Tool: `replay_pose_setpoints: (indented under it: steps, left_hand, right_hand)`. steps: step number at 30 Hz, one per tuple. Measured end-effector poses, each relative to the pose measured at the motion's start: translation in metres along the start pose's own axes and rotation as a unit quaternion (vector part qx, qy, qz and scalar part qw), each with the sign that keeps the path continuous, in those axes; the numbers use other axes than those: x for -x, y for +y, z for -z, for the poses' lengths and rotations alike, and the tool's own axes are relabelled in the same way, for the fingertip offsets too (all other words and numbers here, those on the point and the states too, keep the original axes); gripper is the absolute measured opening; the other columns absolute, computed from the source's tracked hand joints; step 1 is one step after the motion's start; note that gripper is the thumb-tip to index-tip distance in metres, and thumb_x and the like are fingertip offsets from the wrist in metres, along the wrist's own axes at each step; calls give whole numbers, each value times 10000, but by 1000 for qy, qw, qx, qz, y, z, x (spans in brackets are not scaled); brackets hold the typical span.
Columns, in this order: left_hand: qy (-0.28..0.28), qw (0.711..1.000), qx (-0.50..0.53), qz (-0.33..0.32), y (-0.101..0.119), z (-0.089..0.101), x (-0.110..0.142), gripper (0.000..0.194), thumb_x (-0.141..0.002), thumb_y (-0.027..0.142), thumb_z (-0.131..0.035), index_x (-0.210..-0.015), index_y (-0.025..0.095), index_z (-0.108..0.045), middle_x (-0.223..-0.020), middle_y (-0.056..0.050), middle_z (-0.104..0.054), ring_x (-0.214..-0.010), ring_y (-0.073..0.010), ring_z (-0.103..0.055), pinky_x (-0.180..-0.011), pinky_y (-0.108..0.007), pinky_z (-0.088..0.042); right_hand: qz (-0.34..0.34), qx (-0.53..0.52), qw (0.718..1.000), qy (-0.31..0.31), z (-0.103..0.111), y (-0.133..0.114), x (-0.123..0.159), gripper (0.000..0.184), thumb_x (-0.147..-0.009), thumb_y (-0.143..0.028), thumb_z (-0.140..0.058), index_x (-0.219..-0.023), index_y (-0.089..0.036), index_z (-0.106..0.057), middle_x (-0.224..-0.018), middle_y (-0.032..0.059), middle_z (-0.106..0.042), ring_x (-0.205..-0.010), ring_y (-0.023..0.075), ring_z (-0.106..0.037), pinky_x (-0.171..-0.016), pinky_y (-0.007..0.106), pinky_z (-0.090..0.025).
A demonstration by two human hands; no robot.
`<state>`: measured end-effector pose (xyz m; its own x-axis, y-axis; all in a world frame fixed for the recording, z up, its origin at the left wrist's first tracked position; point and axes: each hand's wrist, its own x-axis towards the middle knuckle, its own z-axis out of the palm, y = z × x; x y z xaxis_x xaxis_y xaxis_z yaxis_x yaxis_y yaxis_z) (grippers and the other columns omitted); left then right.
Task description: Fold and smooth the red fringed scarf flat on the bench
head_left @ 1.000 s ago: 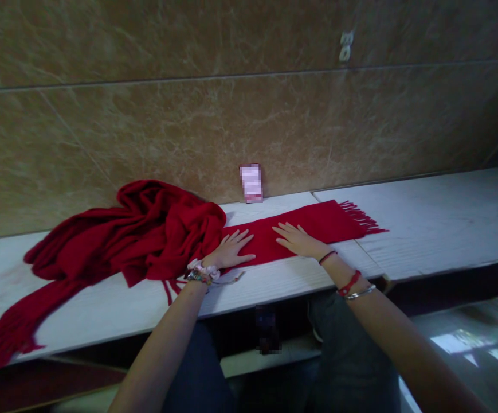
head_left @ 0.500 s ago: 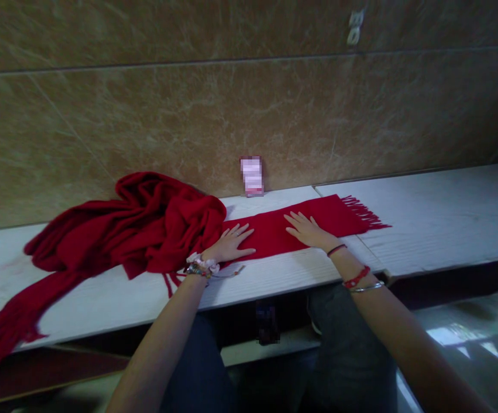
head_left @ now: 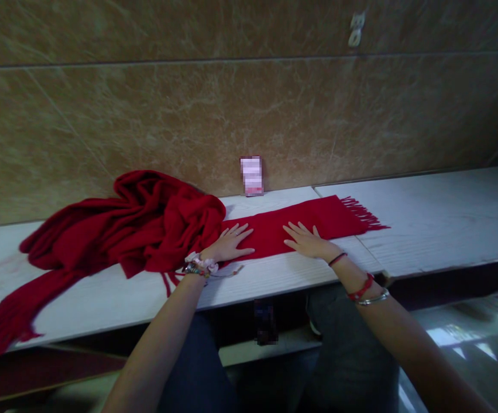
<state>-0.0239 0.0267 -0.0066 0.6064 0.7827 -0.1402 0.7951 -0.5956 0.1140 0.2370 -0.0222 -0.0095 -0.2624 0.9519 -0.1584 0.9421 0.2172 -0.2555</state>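
A red fringed scarf point(head_left: 270, 229) lies along a white bench top. Its right stretch is flat, with the fringe pointing right, while the left part is a rumpled heap whose other fringed end hangs over the front edge. My left hand point(head_left: 228, 243) rests with spread fingers on the flat stretch, right beside the heap. Farther right, my right hand point(head_left: 306, 240) lies palm down across the scarf's near edge, its fingers spread. Neither hand grips the cloth.
The white bench top point(head_left: 438, 212) runs along a brown marbled wall point(head_left: 188, 126). Against the wall leans a small blurred-out card or phone point(head_left: 253, 175). A white fixture point(head_left: 356, 30) is mounted higher up. My knees are below the front edge.
My right hand has slid a little to the right along the scarf, then slightly toward me. My left hand stays in place on the cloth. The camera view has tilted slightly.
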Motion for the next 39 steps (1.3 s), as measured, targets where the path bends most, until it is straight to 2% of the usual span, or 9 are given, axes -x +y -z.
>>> replay_pose_setpoints:
  steps: [3, 7, 12, 18, 23, 29, 32, 36, 39]
  left_hand:
    - [0, 1000, 2, 0, 0, 1, 0, 767, -788, 673, -327, -1399, 224, -213, -1480, -70, -124, -1351, -277, -62, -1070, -475, -93]
    - [-1, 1000, 4, 0, 0, 0, 0, 766, -789, 671, -326, -1399, 221, -215, -1479, -76, -128, -1351, -277, -63, -1069, -474, -102]
    - [4, 1000, -1, -6, 0, -1, -1, 767, -791, 668, -327, -1397, 210, -219, -1476, -83, -136, -1353, -261, -54, -1076, -457, -86]
    - [1, 1000, 4, -7, -2, -2, -1, 777, -784, 680, -330, -1398, 217, -216, -1478, -80, -127, -1354, -260, -47, -1076, -457, -83]
    - [1, 1000, 8, -12, -4, -1, -2, 783, -778, 688, -330, -1398, 224, -216, -1478, -81, -133, -1353, -269, -51, -1075, -460, -80]
    - [-4, 1000, 12, -3, -2, -1, -2, 821, -750, 725, -320, -1402, 243, -199, -1482, -74, -110, -1350, -292, -40, -1068, -479, -90]
    - [3, 999, 14, 28, -3, -4, -3, 874, -708, 760, -338, -1405, 256, -185, -1486, -86, -62, -1341, -337, -15, -1057, -508, -88]
    - [-3, 999, 15, 49, -4, -6, -3, 940, -666, 790, -358, -1412, 255, -155, -1482, -99, -22, -1328, -376, 14, -1041, -542, -89]
    - [-9, 999, 13, 51, -2, -4, -3, 986, -658, 791, -369, -1417, 204, -141, -1477, -124, -33, -1330, -371, 5, -1043, -527, -110]
  right_hand:
    - [1, 23, 999, 36, 1, 1, 4, 598, -890, -505, -245, -1416, -228, -178, -1483, 76, -137, -1341, 321, -76, -1009, 624, -115]
    - [58, 56, 991, 105, -2, -12, 8, 579, -897, -502, -227, -1409, -234, -203, -1482, 79, -146, -1346, 306, -67, -1005, 633, -88]
    - [101, 25, 995, 11, -6, -24, 6, 593, -882, -547, -206, -1410, -280, -173, -1487, 43, -121, -1347, 303, -55, -992, 650, -102]
    - [-26, 65, 997, -22, 3, 3, 5, 579, -878, -542, -211, -1406, -311, -165, -1490, 11, -98, -1340, 332, -66, -988, 659, -100]
    - [-114, 122, 986, 26, 9, 19, 9, 546, -901, -443, -253, -1398, -218, -249, -1470, 78, -198, -1329, 337, -130, -1010, 618, -123]
    - [37, 115, 984, 128, 8, -15, -23, 535, -910, -394, -258, -1390, -160, -264, -1474, 97, -177, -1339, 310, -109, -1013, 606, -147]
    - [79, 66, 991, 88, 10, -28, -45, 549, -906, -433, -244, -1404, -204, -221, -1485, 75, -140, -1345, 297, -84, -1020, 595, -139]
    - [62, 0, 998, -16, 18, -33, -63, 596, -894, -505, -204, -1416, -219, -174, -1490, 76, -101, -1350, 277, -70, -1039, 557, -140]
    - [83, 16, 996, -23, 20, -42, -70, 611, -891, -514, -212, -1413, -197, -192, -1487, 97, -111, -1348, 285, -71, -1045, 551, -117]
